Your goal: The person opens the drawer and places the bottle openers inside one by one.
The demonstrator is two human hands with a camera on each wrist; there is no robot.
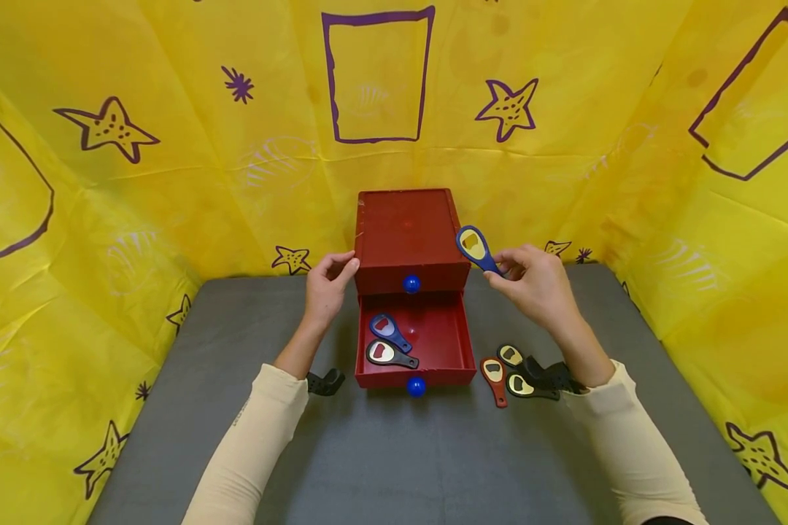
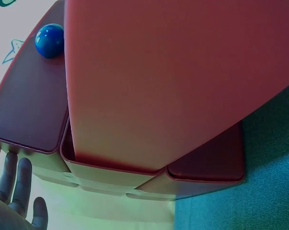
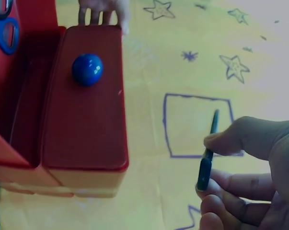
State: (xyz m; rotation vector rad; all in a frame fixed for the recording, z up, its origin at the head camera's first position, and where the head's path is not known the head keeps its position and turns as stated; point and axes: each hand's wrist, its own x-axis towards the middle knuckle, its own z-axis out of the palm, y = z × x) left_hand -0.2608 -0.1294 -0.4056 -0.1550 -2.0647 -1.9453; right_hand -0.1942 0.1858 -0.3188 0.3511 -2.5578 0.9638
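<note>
A small red drawer cabinet (image 1: 407,226) stands at the back, its lower drawer (image 1: 382,380) pulled out. My left hand (image 1: 325,292) touches the cabinet's left side near the top front; its fingers (image 2: 22,182) look extended in the left wrist view. A blue bottle opener (image 1: 474,244) is raised beside the cabinet's right edge, its handle pinched between the thumb and fingers of my right hand (image 1: 540,281). From the right wrist it appears edge-on. Inside the drawer lie a second blue opener (image 1: 390,332) and a black opener (image 1: 390,354), side by side.
Right of the drawer, a red opener (image 1: 495,375) and two black openers lie on the grey table (image 1: 420,452), partly overlapped by the right wrist mount (image 1: 548,375). Blue ball knobs stick out from the upper drawer (image 1: 374,278) and the lower one. Yellow patterned cloth (image 1: 236,182) walls surround the table.
</note>
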